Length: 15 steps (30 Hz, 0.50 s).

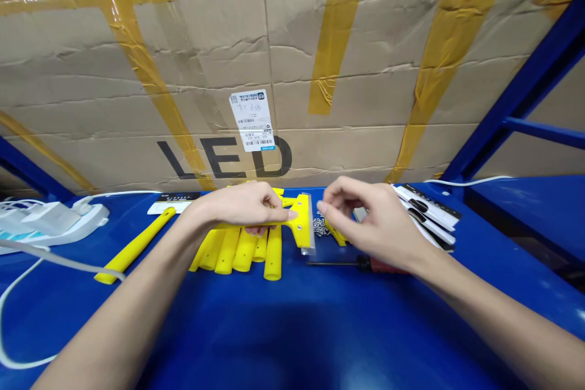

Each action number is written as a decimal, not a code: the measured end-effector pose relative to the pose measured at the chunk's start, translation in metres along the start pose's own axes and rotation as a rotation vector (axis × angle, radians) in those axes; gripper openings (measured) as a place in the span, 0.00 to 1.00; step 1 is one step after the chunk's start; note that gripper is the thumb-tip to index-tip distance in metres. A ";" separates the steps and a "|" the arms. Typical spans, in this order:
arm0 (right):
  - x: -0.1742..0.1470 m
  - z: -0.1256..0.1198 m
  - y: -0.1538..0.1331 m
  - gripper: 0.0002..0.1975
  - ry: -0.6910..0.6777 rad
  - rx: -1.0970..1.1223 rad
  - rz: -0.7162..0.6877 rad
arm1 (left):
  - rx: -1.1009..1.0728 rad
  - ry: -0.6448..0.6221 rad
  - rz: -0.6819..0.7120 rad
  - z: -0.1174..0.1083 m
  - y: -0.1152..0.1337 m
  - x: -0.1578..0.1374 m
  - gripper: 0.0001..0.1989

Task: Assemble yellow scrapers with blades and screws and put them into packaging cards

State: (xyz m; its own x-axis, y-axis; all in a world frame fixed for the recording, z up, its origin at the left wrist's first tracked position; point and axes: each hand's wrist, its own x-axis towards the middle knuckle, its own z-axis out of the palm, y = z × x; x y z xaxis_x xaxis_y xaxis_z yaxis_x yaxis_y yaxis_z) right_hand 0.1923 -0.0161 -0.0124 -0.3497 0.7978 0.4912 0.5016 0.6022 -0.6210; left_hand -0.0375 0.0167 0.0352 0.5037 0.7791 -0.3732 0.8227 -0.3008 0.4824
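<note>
My left hand (pixel 242 204) is closed around the handle of a yellow scraper (pixel 300 222), its thumb pressed along the neck. A clear strip (pixel 312 225) runs down the right edge of the scraper's head, and two small screws show on its face. Just to the right, my right hand (pixel 372 213) has thumb and fingers drawn together over a pile of small screws (pixel 321 226); whatever it pinches is too small to make out. Several yellow handles (pixel 247 250) lie side by side beneath my left hand. A screwdriver (pixel 340 264) rests below my right hand.
A cardboard box (pixel 292 73) with yellow tape walls off the back. White power strip (pixel 86 219) and cables lie at left near a lone yellow handle (pixel 132 247). Black-and-white packets (pixel 427 213) are fanned out at right on the blue surface (pixel 292 335).
</note>
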 end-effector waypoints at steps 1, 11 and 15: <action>0.001 -0.001 0.001 0.16 -0.010 0.036 0.158 | -0.011 0.020 0.012 0.001 0.003 -0.003 0.22; -0.010 0.012 0.012 0.18 -0.185 0.782 0.654 | 0.068 0.252 0.111 0.040 0.018 -0.005 0.21; -0.013 0.012 0.017 0.17 -0.133 0.793 0.667 | 0.211 0.387 0.410 0.048 0.006 -0.011 0.14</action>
State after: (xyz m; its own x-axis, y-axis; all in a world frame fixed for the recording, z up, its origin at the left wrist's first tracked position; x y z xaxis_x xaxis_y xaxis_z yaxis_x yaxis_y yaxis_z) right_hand 0.1954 -0.0157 -0.0365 -0.3011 0.9432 -0.1404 -0.0216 -0.1539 -0.9878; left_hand -0.0258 -0.0203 0.0041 0.6910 0.7082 0.1445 0.6363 -0.6909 0.3432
